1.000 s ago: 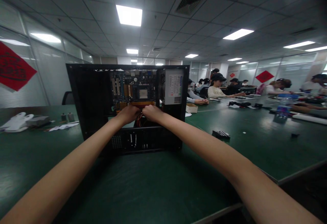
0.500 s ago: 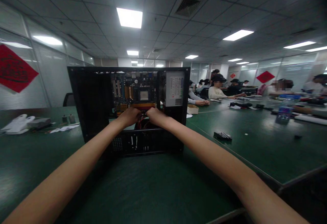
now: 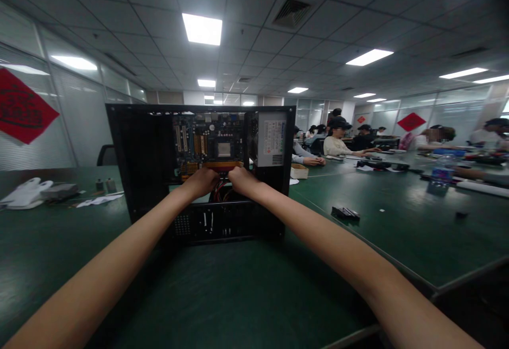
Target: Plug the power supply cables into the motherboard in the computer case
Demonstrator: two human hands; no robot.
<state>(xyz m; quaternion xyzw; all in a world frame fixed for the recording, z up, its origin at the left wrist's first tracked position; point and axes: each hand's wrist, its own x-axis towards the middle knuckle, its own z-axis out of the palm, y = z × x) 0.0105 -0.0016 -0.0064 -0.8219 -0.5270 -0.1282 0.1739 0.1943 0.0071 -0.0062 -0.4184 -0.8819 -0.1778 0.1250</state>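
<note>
An open black computer case (image 3: pixel 119 168) stands upright on the green table in front of me, its inside facing me. Within it are a motherboard (image 3: pixel 191 121) with a square silver processor (image 3: pixel 224 149) and a power supply (image 3: pixel 272 139) at upper right. My left hand (image 3: pixel 203 182) and my right hand (image 3: pixel 242 181) reach in at the board's lower edge, close together. Both have curled fingers at the orange and red memory slots (image 3: pixel 225 166); what the fingertips grip is hidden. Red and dark cables (image 3: pixel 220 192) hang just below and between the hands.
A small black part (image 3: pixel 345 213) lies on the table to the right, with a small box (image 3: pixel 299 171) behind it. White plastic bags (image 3: pixel 26 192) and a grey block (image 3: pixel 59 191) are on the left. A water bottle (image 3: pixel 443 168) and seated people are further right.
Both hands stay at the memory slots with hardly any movement. The view shifts very slightly, and a seated person at far right has changed head position a little.
</note>
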